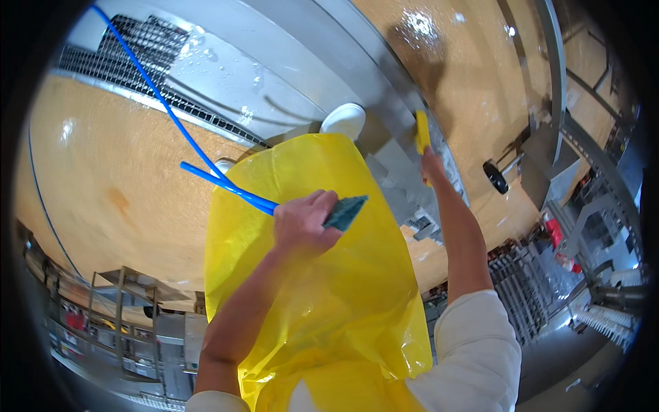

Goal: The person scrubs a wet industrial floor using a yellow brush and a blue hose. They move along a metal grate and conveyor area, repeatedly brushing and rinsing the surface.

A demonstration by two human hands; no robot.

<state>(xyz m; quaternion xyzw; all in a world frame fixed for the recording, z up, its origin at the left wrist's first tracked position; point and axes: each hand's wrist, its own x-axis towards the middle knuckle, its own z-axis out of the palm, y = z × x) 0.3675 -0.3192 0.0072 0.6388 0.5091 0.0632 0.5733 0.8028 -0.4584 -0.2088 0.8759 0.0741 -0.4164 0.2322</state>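
Note:
My left hand (302,226) is closed in front of my yellow apron (309,275). Out of its fingers sticks a green scouring pad (346,213), and blue hose (168,106) runs from the same fist up to the upper left, with a short cut-looking end beside it. Stretched out to the right, my right hand (431,166) grips a slim yellow tool (421,132) that looks like a brush or scraper. Its tip is at the edge of a long grey metal surface (384,75); whether it touches cannot be made out.
A dark grate (144,44) lies at the upper left beside wet metal. My white boot (343,120) stands beyond the apron on the wet tan floor (117,158). A metal frame with a black caster (495,177) is on the right, shelving (123,323) at lower left.

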